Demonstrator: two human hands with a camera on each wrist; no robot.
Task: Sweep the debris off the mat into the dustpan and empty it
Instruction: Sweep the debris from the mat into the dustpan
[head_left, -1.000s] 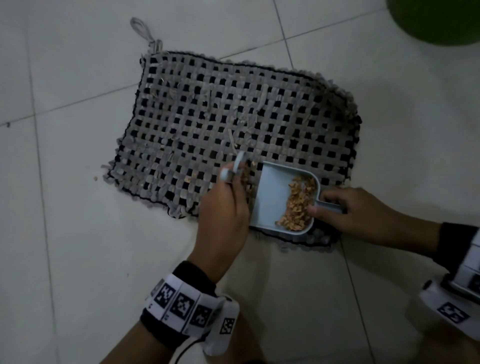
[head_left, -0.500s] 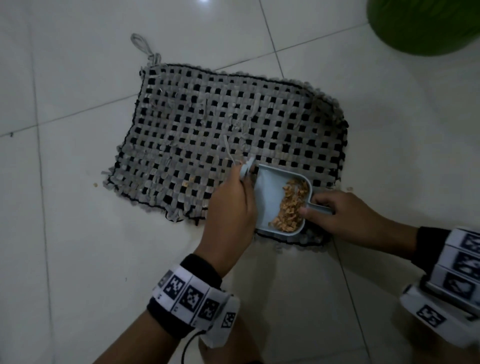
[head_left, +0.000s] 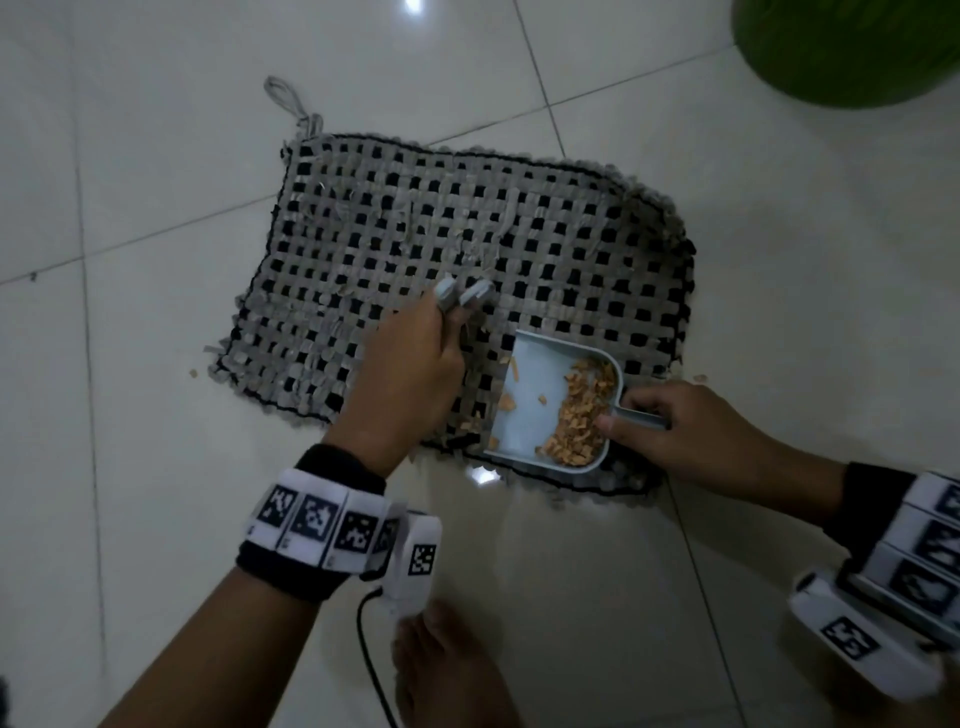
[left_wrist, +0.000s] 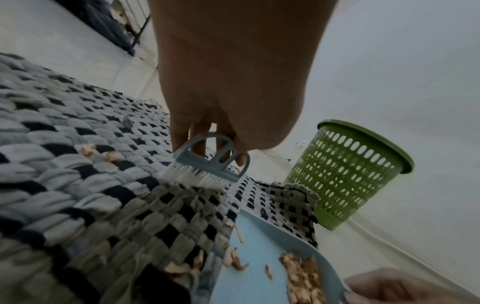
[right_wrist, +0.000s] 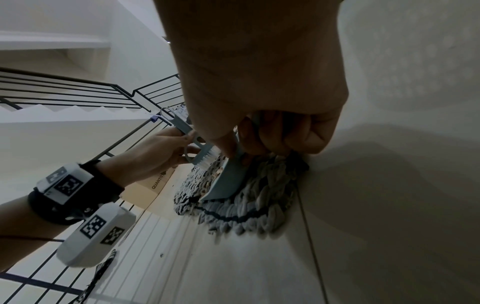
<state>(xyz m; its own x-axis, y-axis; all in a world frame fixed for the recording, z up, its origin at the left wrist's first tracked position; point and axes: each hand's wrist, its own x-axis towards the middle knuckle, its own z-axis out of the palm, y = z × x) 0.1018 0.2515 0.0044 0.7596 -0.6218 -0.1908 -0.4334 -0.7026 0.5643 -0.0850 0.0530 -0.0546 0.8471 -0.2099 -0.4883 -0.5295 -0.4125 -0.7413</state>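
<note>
Woven mat (head_left: 415, 249) bears smooth plastic dustpan (head_left: 535, 395) holding crumbly debris (head_left: 582, 415).

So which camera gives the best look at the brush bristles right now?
The left wrist view: the brush shows its white bristles on the mat. In the head view the left hand covers all but the handle. The right wrist view shows them small, partly hidden.

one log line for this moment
left hand holds brush on mat | right hand holds dustpan | debris partly in
</note>
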